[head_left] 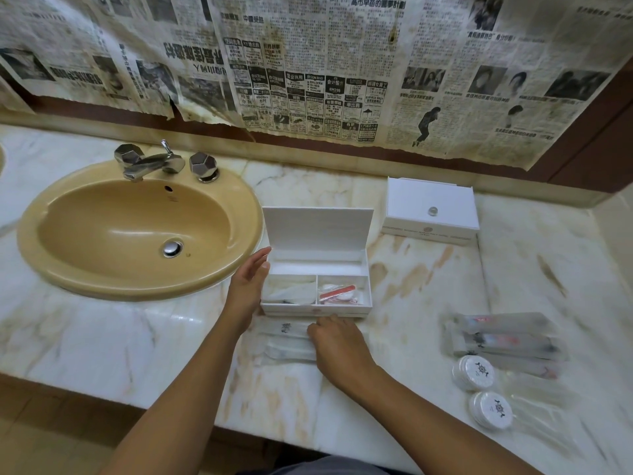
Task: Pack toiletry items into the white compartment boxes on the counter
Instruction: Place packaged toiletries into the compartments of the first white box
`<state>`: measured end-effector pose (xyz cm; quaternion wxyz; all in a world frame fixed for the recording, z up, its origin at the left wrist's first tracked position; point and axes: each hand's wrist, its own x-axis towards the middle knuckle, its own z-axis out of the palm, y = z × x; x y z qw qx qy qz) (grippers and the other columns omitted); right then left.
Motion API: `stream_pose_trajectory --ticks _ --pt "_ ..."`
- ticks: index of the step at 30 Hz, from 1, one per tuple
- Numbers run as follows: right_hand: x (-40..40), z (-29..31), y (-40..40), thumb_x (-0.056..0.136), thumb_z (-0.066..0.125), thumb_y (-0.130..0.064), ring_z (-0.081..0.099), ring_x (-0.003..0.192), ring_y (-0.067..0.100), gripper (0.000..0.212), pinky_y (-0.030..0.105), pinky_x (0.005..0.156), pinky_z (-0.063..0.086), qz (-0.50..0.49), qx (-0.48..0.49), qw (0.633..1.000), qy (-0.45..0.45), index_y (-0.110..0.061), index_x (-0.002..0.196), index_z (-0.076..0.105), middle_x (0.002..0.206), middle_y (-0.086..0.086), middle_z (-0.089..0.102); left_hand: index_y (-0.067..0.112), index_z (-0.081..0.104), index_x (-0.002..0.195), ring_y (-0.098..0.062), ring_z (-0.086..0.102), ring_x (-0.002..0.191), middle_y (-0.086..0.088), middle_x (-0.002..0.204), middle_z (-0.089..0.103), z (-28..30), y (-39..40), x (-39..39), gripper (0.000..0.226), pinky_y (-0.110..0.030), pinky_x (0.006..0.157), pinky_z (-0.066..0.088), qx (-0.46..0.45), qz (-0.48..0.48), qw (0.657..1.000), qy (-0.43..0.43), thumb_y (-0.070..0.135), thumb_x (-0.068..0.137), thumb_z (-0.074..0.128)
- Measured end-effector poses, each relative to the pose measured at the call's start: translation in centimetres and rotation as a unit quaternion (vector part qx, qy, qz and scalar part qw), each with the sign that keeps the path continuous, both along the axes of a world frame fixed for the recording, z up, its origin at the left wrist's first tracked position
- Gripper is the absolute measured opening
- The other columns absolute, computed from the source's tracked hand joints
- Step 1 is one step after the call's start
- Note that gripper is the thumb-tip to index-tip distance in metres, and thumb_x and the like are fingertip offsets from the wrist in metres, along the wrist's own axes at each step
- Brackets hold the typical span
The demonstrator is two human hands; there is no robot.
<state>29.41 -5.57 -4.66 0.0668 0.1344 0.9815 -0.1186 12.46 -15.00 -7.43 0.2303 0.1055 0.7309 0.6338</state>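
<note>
Toiletry packets (286, 341) lie on marble counter (137, 337) just in front of open white box (317, 269), front compartments already filled. Left hand (248, 286) steadies box side, fingers straight. Right hand (337, 344) rests on packets, fingers curled onto them. Next probably lift packet into long back compartment, still bare. Second box (431, 212) stays lidded for now.

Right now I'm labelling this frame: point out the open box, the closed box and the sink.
open box (365, 269), head view, right wall
closed box (407, 204), head view, lid top
sink (137, 221), head view, basin floor
</note>
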Motion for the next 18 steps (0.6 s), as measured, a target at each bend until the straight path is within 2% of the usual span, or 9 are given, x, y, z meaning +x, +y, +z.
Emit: stream_pose_trajectory --ticks 3,5,7,8,11,14,15,18 --pt "-0.3 0.9 0.1 0.018 0.075 -0.002 0.049 0.039 0.015 0.039 0.019 0.048 0.022 -0.009 0.008 1.000 0.019 -0.022 0.041 0.051 0.043 -0.005 0.050 0.027 0.059 0.128 0.011 0.047 0.115 0.028 0.121 0.055 0.0 -0.1 -0.1 0.031 -0.020 0.100 0.035 -0.003 -0.002 1.000 -0.003 0.021 0.099 0.052" --pt "-0.6 1.8 0.2 0.019 0.075 -0.001 0.048 0.035 0.015 0.038 0.017 0.045 0.024 -0.015 0.007 0.999 0.039 -0.021 0.039 0.049 0.039 -0.005 0.049 0.028 0.059 0.128 0.008 0.049 0.116 0.027 0.121 0.055 0.0 -0.1 0.0 0.031 -0.021 0.102 0.035 -0.005 -0.001 1.000 -0.002 0.021 0.099 0.052" --pt "-0.9 2.5 0.5 0.026 0.079 -0.003 0.049 0.035 0.015 0.036 0.018 0.042 0.034 -0.019 0.012 0.998 0.067 -0.020 0.040 0.051 0.039 -0.004 0.050 0.028 0.059 0.128 0.007 0.049 0.116 0.026 0.121 0.055 0.0 -0.1 0.0 0.031 -0.022 0.103 0.035 -0.006 0.000 1.000 -0.004 0.021 0.099 0.052" --pt "-1.1 2.9 0.6 0.031 0.080 -0.005 0.049 0.036 0.016 0.035 0.020 0.044 0.038 -0.021 0.015 0.996 0.082 -0.020 0.041 0.051 0.040 -0.003 0.050 0.028 0.059 0.128 0.009 0.049 0.115 0.026 0.121 0.055 0.1 -0.1 0.0 0.031 -0.022 0.103 0.036 -0.008 -0.001 1.000 -0.003 0.021 0.099 0.052" --pt "-1.8 4.0 1.3 0.049 0.077 -0.009 0.049 0.041 0.020 0.035 0.025 0.049 0.035 -0.031 0.025 0.992 0.119 -0.020 0.048 0.043 0.044 -0.002 0.050 0.028 0.059 0.127 0.008 0.048 0.116 0.022 0.123 0.056 0.1 -0.1 0.0 0.031 -0.022 0.102 0.037 -0.001 -0.005 1.000 -0.007 0.020 0.099 0.052" --pt "-2.7 5.3 2.5 0.064 0.069 -0.011 0.053 0.051 0.022 0.018 0.028 0.057 0.033 -0.049 0.040 0.985 0.159 -0.016 0.056 0.054 0.052 -0.001 0.055 0.026 0.058 0.127 0.003 0.050 0.117 0.021 0.123 0.056 0.3 -0.1 0.1 0.034 -0.011 0.091 0.040 0.012 -0.005 1.000 -0.007 0.008 0.099 0.048" --pt "-3.1 5.7 3.0 0.066 0.068 -0.011 0.054 0.053 0.022 0.015 0.029 0.058 0.033 -0.059 0.046 0.982 0.174 -0.016 0.058 0.056 0.054 -0.001 0.056 0.026 0.058 0.127 0.001 0.051 0.117 0.018 0.124 0.056 0.3 -0.1 0.1 0.036 -0.012 0.090 0.040 0.013 -0.004 1.000 -0.011 0.006 0.099 0.047" --pt "-4.4 6.5 4.6 0.074 0.063 -0.009 0.055 0.063 0.024 0.010 0.032 0.061 0.040 -0.084 0.044 0.976 0.194 -0.014 0.066 0.062 0.063 0.000 0.060 0.028 0.058 0.127 -0.003 0.052 0.119 0.011 0.130 0.058 -0.1 0.0 -0.1 0.031 -0.024 0.102 0.040 0.015 -0.001 1.000 -0.023 0.018 0.099 0.051"
